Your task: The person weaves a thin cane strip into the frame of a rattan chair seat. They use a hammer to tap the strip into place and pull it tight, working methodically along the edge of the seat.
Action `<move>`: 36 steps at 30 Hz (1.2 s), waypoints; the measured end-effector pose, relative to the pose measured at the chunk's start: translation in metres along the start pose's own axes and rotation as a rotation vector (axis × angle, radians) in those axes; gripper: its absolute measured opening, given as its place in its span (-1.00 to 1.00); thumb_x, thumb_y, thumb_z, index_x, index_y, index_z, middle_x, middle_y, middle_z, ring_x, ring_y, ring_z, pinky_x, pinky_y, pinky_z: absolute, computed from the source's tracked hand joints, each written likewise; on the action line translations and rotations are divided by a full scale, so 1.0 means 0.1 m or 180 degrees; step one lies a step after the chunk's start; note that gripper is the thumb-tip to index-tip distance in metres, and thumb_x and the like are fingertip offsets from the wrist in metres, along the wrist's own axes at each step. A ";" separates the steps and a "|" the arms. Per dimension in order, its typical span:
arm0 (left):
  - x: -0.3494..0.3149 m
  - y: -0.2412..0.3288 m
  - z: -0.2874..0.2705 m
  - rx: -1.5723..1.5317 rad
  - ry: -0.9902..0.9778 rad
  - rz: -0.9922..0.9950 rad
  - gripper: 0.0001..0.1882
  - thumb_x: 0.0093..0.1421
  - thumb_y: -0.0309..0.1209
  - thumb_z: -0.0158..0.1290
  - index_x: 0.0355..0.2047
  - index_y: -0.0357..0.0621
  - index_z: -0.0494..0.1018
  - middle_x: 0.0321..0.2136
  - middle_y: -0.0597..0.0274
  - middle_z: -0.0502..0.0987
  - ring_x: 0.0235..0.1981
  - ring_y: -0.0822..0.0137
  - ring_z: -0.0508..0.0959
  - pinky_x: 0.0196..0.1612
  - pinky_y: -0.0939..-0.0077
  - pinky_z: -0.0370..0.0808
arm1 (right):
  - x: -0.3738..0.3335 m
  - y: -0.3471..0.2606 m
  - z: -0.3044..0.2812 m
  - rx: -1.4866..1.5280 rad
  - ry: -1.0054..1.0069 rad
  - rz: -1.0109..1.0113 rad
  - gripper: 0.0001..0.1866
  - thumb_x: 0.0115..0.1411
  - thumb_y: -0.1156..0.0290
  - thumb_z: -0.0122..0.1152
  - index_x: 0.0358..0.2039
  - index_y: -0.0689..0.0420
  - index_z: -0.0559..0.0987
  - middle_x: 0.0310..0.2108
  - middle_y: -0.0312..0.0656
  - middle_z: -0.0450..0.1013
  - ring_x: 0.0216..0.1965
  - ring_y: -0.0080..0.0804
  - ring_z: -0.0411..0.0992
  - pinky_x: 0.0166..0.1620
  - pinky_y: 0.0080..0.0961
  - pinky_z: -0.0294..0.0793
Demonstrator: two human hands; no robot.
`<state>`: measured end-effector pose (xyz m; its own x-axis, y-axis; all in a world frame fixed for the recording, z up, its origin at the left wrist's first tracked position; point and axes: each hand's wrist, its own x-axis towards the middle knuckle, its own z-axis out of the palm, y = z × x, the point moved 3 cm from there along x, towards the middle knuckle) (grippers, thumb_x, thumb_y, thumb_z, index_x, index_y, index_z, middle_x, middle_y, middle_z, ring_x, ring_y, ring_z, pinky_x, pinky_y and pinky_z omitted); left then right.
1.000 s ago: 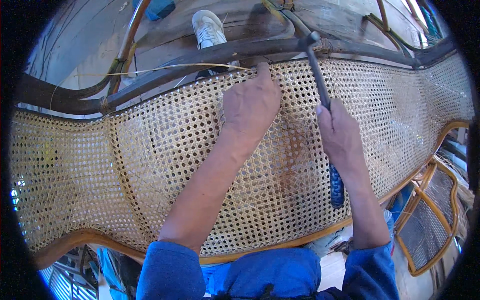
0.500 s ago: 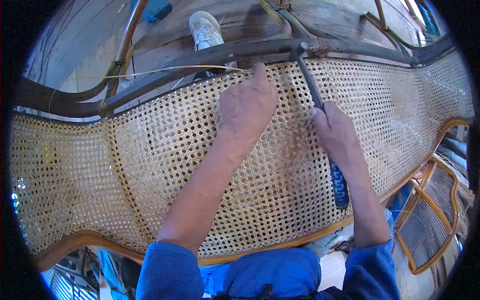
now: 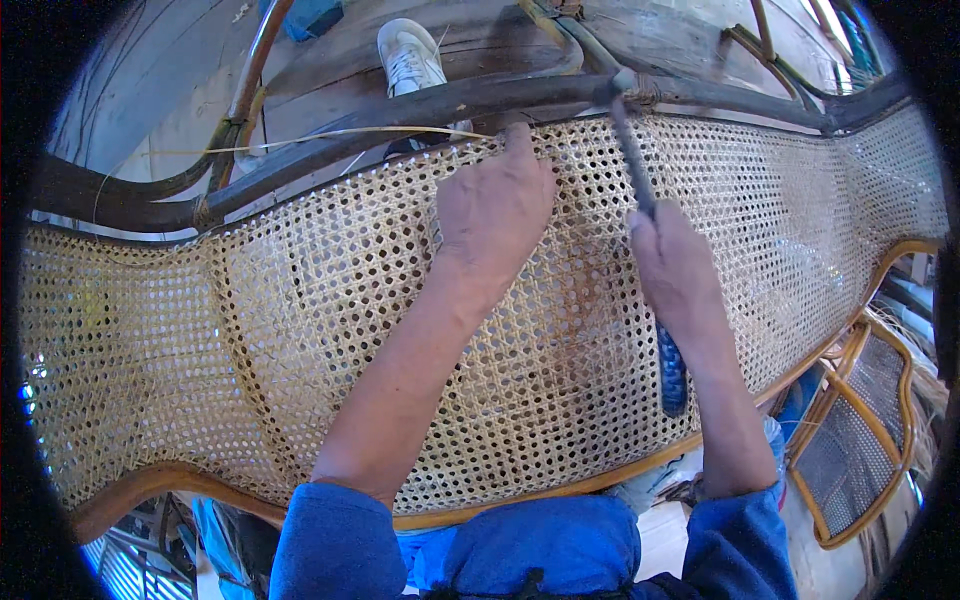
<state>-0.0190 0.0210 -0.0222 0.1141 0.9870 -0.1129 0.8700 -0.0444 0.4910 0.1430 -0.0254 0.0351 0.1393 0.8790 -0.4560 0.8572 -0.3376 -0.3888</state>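
A wide sheet of woven cane webbing (image 3: 360,300) stretches across a dark wooden frame rail (image 3: 470,100) at its far edge. My left hand (image 3: 495,205) rests at that edge, index finger pointing to the rail, the other fingers curled under. From beneath its fingertip a thin cane strip (image 3: 370,131) runs off to the left; the grip itself is hidden. My right hand (image 3: 680,270) is wrapped round a hammer (image 3: 632,150) with a blue-black handle end. Smeared by motion, the hammer head is at the rail, right of my left fingertip; contact cannot be made out.
A lighter rattan rail (image 3: 600,482) edges the webbing near me. Past the dark rail are curved poles (image 3: 250,90), a white shoe (image 3: 410,58) and a blue object (image 3: 310,18) on the floor. At right lies another caned frame (image 3: 860,440).
The hammer head has shifted slightly right and its shaft is more blurred; my right hand has moved a little to the right with it. My left hand stays almost in place.
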 end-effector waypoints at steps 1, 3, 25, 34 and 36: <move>0.00 0.01 -0.01 0.0047 -0.0011 -0.0001 -0.64 0.15 -0.22 0.00 -0.11 -0.17 0.41 -0.56 -0.07 0.56 -0.50 -0.04 0.59 -0.39 0.10 0.52 | 0.02 0.04 0.02 -0.0261 -0.0106 0.0027 -0.68 0.28 0.23 -0.04 -0.39 0.28 0.36 -0.56 0.20 0.40 -0.50 0.17 0.43 -0.41 -0.10 0.37; -0.02 0.01 -0.01 0.0150 -0.0045 -0.0023 -0.63 0.15 -0.21 0.01 -0.11 -0.17 0.42 -0.56 -0.07 0.56 -0.50 -0.03 0.59 -0.39 0.11 0.52 | 0.02 0.07 -0.02 -0.0032 -0.0098 0.0078 -0.68 0.28 0.22 -0.04 -0.39 0.28 0.36 -0.55 0.21 0.41 -0.49 0.17 0.43 -0.40 -0.09 0.38; 0.42 0.55 0.22 0.0183 -0.0815 0.0525 -0.66 0.15 -0.39 -0.22 -0.12 -0.27 0.38 -0.37 -0.13 0.58 -0.32 -0.06 0.60 -0.24 0.10 0.52 | -0.83 0.67 -0.19 -0.0508 0.0513 0.0241 -0.61 0.22 0.25 0.02 0.02 0.14 0.37 -0.25 -0.02 0.37 -0.26 -0.02 0.44 -0.24 -0.16 0.43; -0.52 0.03 -0.17 -0.4734 -0.1631 -0.1663 -0.62 0.23 -0.24 -0.01 -0.08 -0.29 0.39 -0.66 0.44 0.30 -0.76 0.59 0.21 -0.72 0.66 0.21 | -0.20 0.52 -0.29 -0.0821 0.0818 0.0187 -0.66 0.22 0.20 0.05 -0.06 0.07 0.42 -0.24 -0.02 0.39 -0.27 0.01 0.46 -0.19 -0.12 0.44; -0.71 -0.02 -0.29 -0.4780 -0.1361 -0.1708 -0.64 0.25 -0.26 -0.04 -0.07 -0.28 0.39 -0.69 0.49 0.19 -0.77 0.65 0.12 -0.74 0.75 0.07 | -0.13 0.50 -0.26 -0.0909 0.0804 0.0192 -0.65 0.21 0.20 0.05 -0.05 0.08 0.42 -0.23 -0.02 0.40 -0.25 0.00 0.46 -0.17 -0.13 0.44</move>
<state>-0.0426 -0.0448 0.0097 0.3092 0.7171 -0.6247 -0.3320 0.6969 0.6357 0.1973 -0.0449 0.0422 0.2808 0.9278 -0.2458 0.9424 -0.3150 -0.1124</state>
